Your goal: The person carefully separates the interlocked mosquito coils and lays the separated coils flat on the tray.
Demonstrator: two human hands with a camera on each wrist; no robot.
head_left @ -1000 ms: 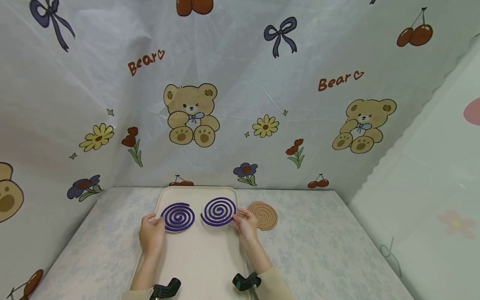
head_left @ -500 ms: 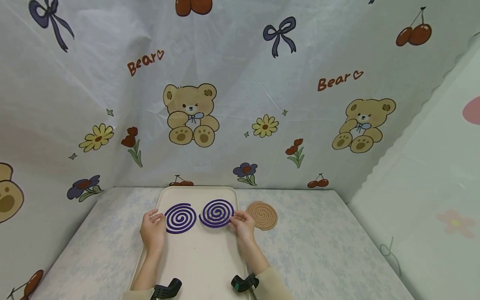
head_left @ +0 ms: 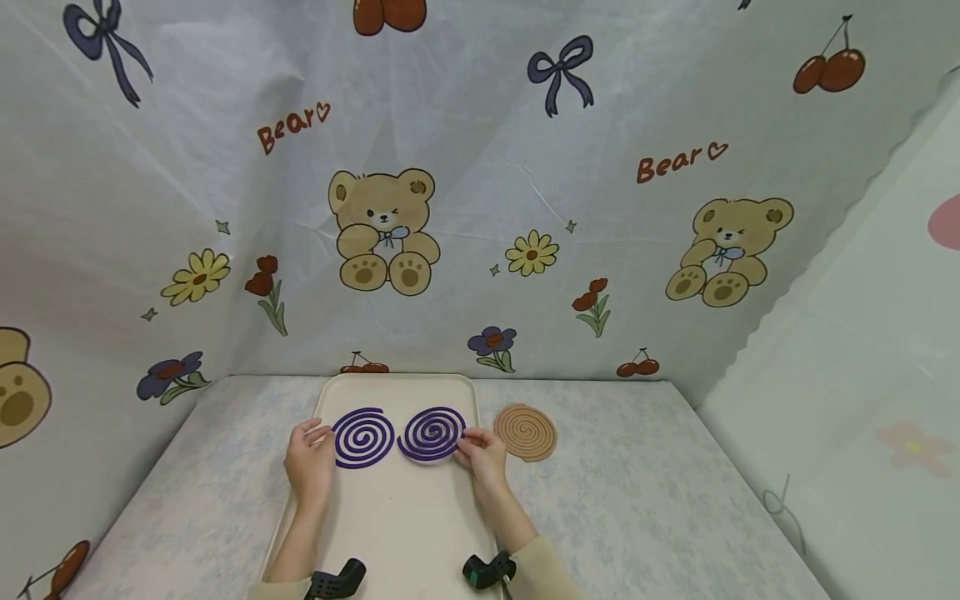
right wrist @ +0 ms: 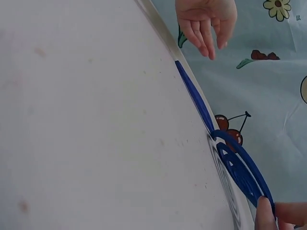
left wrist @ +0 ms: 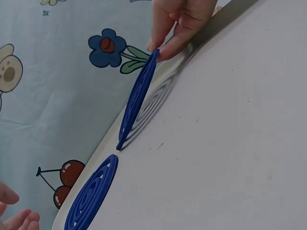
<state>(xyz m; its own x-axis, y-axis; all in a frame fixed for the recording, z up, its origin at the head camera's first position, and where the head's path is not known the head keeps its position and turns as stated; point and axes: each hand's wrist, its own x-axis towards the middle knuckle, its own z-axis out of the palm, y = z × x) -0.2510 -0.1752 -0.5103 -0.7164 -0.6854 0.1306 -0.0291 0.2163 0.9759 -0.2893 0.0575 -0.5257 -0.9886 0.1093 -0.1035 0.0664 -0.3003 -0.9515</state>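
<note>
Two blue-purple mosquito coils are at the far end of the cream tray [head_left: 405,517]. The left coil [head_left: 363,437] lies flat on it. Beside that coil is my left hand [head_left: 309,462], its fingers extended and apart from it in the right wrist view. My right hand [head_left: 483,462] pinches the outer edge of the right coil [head_left: 432,434] between thumb and fingers. In the left wrist view this held coil [left wrist: 138,100] is tilted, its gripped side raised above a spiral shadow and its other edge low beside the flat coil [left wrist: 91,196].
A brown coil [head_left: 526,432] lies on the pale table [head_left: 637,500] just right of the tray. Behind the table hangs a sheet [head_left: 465,167] printed with bears and flowers. A thin wire loop [head_left: 783,504] is at the right.
My right hand has lowered the right coil and brought it slightly left. The left coil has shifted a little right, and my left fingers have come off its edge.
</note>
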